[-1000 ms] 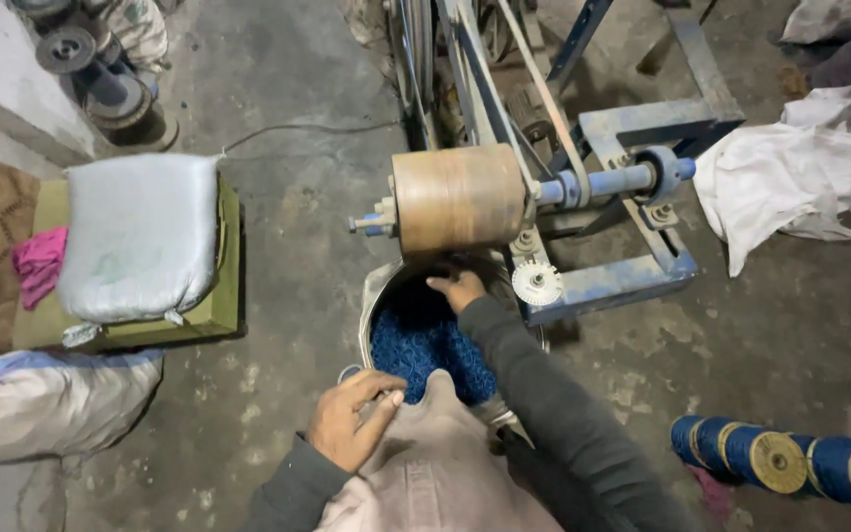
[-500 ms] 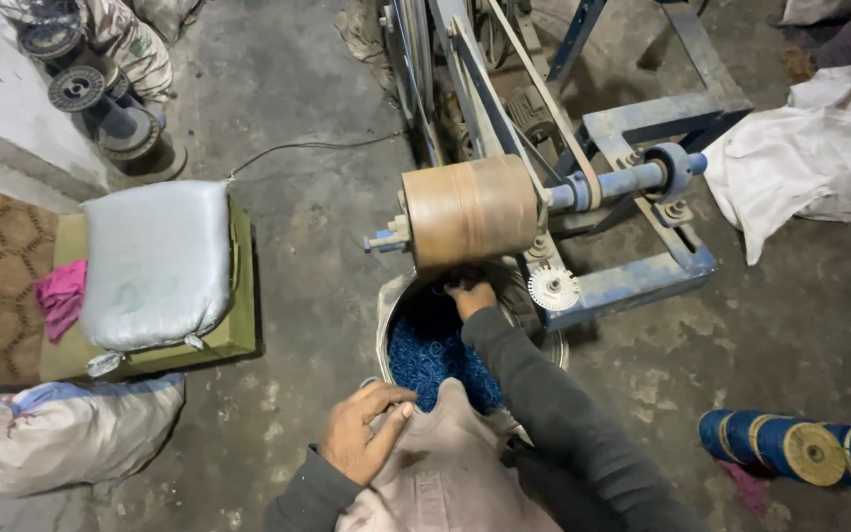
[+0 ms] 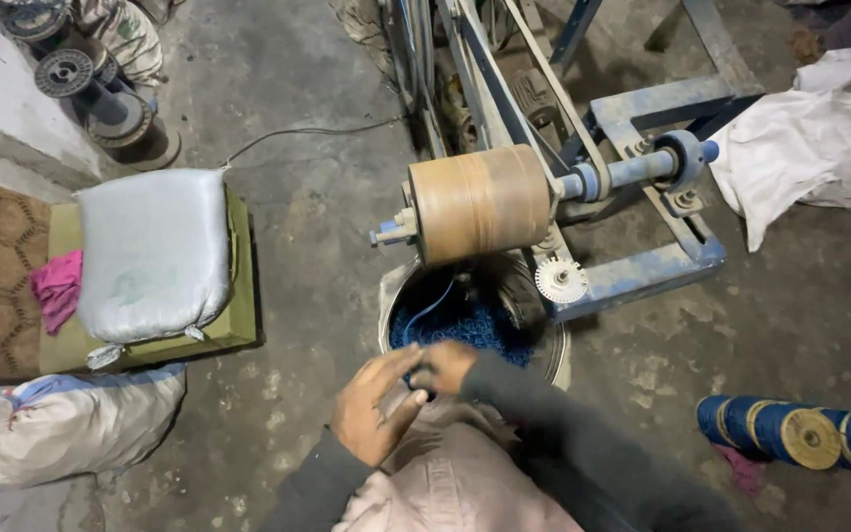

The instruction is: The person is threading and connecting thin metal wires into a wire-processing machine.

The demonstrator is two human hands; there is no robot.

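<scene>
Starting at the left edge, empty metal spools (image 3: 86, 84) are seen stacked by the wall, and below them a grey-white filled sack (image 3: 155, 251) is laid on a green block (image 3: 238, 296), with a pink rag (image 3: 56, 286) just beside it. Another pale sack (image 3: 61, 424) is lying on the concrete floor (image 3: 297, 197) near the bottom corner.

Nearer the middle, the left hand (image 3: 376, 409) is held with fingers loosely curled and slightly spread, and it is brought against the right hand (image 3: 442, 366), which is closed in a pinch on something small and dark; whether that is the end of the blue cord cannot be told, since the spot is blurred. Both hands are kept at the near rim of the round metal tub (image 3: 386, 320), and the tub is filled with a loose heap of blue cord (image 3: 465, 325). One thin blue strand is seen rising from the heap toward the brown drum (image 3: 480, 202) mounted on the blue-framed winding machine (image 3: 642, 266) just above the tub.

As a judgement, the work looks early: the drum is shown bare, with no blue wound on it, and nearly all the cord is left in the tub.

Further right, a crumpled white cloth (image 3: 810, 138) is spread on the floor, and wound blue spools (image 3: 800, 433) are laid at the lower right.
</scene>
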